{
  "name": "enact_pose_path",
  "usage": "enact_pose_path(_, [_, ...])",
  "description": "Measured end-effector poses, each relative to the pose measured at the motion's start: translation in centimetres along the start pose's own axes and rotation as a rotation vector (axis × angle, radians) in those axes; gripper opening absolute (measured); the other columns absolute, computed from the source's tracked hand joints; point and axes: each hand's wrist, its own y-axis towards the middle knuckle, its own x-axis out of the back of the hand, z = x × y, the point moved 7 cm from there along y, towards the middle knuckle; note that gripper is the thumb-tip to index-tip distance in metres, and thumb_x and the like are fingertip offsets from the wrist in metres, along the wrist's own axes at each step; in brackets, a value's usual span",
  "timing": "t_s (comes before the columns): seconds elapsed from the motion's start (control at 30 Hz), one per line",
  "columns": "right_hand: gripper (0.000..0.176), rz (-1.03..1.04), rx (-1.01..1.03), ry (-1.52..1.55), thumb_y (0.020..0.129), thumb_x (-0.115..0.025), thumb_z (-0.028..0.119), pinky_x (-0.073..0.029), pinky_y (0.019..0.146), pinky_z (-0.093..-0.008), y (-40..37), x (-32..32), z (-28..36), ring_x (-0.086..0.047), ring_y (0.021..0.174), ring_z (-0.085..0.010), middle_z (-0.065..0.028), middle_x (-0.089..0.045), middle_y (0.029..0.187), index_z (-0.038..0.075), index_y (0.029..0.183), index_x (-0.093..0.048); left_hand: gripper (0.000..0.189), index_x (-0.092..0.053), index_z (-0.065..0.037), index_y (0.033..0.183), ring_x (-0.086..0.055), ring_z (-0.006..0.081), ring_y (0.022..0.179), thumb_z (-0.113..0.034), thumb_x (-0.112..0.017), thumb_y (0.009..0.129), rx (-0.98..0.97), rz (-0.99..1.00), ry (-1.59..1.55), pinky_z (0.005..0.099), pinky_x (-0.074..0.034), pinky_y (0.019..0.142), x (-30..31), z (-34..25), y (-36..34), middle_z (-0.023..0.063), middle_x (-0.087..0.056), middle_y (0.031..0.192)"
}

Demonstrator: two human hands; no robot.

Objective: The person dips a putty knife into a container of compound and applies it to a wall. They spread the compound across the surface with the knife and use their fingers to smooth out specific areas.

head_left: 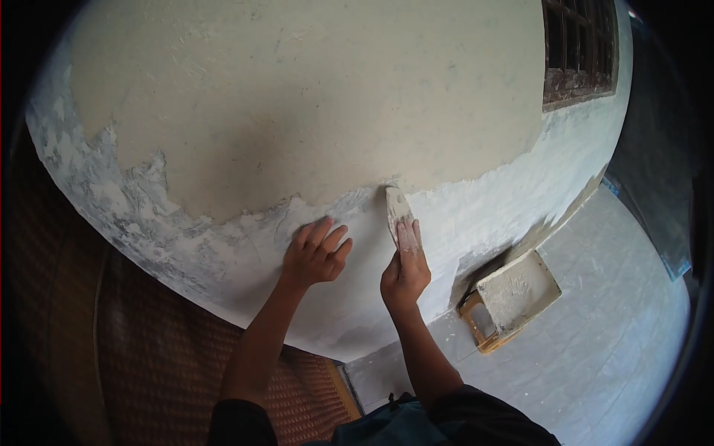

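Observation:
My right hand (pixel 406 266) grips a putty knife (pixel 398 205), its blade pressed to the wall at the border of the coating. Above that border lies a smooth cream coat of plaster (pixel 335 97); below it the wall surface (pixel 342 312) is white, with rough grey-white patches toward the left. White residue marks the fingers of this hand. My left hand (pixel 317 253) is beside it, fingers apart and slightly bent, fingertips at the wall just under the ragged coating edge, with nothing held.
A putty-smeared rectangular tub (pixel 556 280) with pale putty inside stands on the grey floor (pixel 595 327) at the wall's foot. A barred window (pixel 580 52) is at upper right. Brown woven panelling (pixel 171 334) runs along the lower left. Dark sheeting (pixel 662 149) hangs at far right.

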Motion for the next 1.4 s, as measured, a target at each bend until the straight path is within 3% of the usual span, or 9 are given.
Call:
enact_pose_path(0.2, [0.05, -0.057, 0.013, -0.022, 0.078, -0.046, -0.018, -0.048, 0.096, -0.0437, -1.0, -1.8, 0.6, -0.051, 0.122, -0.044, -0.0229, -0.058, 0.126, -0.004, 0.124, -0.057, 0.022, -0.052, -0.021, 0.107, -0.052, 0.0217, 0.116, -0.021, -0.052, 0.085, 0.051, -0.013, -0.045, 0.0402, -0.039, 0.095, 0.3, 0.2, 0.1, 0.0003, -0.054, 0.121])
enact_pose_path(0.3, [0.049, -0.074, -0.011, -0.012, 0.077, -0.048, -0.017, -0.046, 0.097, -0.0449, -1.5, -2.8, 0.5, -0.05, 0.123, -0.0439, -0.0229, -0.058, 0.125, -0.004, 0.123, -0.058, 0.022, -0.052, -0.018, 0.108, -0.049, 0.026, 0.116, -0.025, -0.05, 0.088, 0.004, 0.01, -0.055, 0.044, -0.039, 0.094, 0.2, 0.1, -0.1, 0.0058, -0.051, 0.119])
enact_pose_path(0.37, [0.046, -0.099, -0.003, -0.023, 0.074, -0.051, -0.013, -0.044, 0.1, -0.0509, -1.8, -3.4, 0.6, -0.052, 0.121, -0.0435, -0.0208, -0.06, 0.123, -0.002, 0.117, -0.063, 0.022, -0.053, -0.018, 0.109, -0.049, 0.0271, 0.117, -0.026, -0.051, 0.088, 0.024, 0.003, -0.076, 0.0453, -0.038, 0.094, 0.2, 0.2, -0.2, 0.0064, -0.051, 0.118])
enact_pose_path(0.8, [0.041, -0.086, 0.029, -0.194, 0.079, -0.052, -0.003, -0.043, 0.098, -0.0513, -3.4, -7.1, -0.4, -0.053, 0.121, -0.038, -0.0176, -0.06, 0.126, 0.002, 0.118, -0.065, 0.024, -0.048, -0.02, 0.109, -0.047, 0.0288, 0.115, -0.029, -0.052, 0.087, 0.057, -0.014, -0.128, 0.0472, -0.034, 0.093, 0.3, 0.5, -0.9, 0.007, -0.051, 0.117])
enact_pose_path(1.0, [0.036, -0.031, 0.043, -0.371, 0.086, -0.053, 0.006, -0.044, 0.092, -0.0407, -3.6, -7.8, -0.6, -0.056, 0.12, -0.0324, -0.0161, -0.06, 0.127, 0.004, 0.12, -0.064, 0.025, -0.046, -0.02, 0.109, -0.047, 0.0295, 0.114, -0.03, -0.052, 0.087, 0.055, -0.007, -0.16, 0.047, -0.034, 0.092, 0.3, 0.6, -1.0, 0.0076, -0.051, 0.117])
enact_pose_path(1.17, [0.037, 0.053, 0.215, -0.483, 0.086, -0.052, 0.007, -0.042, 0.087, -0.0366, -3.2, -7.6, -0.1, -0.059, 0.116, -0.0309, -0.0189, -0.062, 0.123, 0.0, 0.121, -0.062, 0.026, -0.045, -0.019, 0.109, -0.046, 0.0304, 0.114, -0.03, -0.052, 0.086, 0.06, -0.032, -0.165, 0.0468, -0.033, 0.093, 0.4, 0.7, -0.8, 0.0083, -0.051, 0.117])
enact_pose_path(1.4, [0.04, 0.222, 0.404, -0.538, 0.085, -0.053, 0.01, -0.046, 0.095, -0.041, -4.4, -6.5, -0.8, -0.06, 0.115, -0.0328, -0.0218, -0.059, 0.126, 0.0, 0.123, -0.061, 0.027, -0.046, -0.017, 0.109, -0.046, 0.0308, 0.114, -0.029, -0.053, 0.086, 0.052, -0.047, -0.163, 0.047, -0.033, 0.093, 0.5, 0.8, -0.4, 0.0094, -0.05, 0.118])
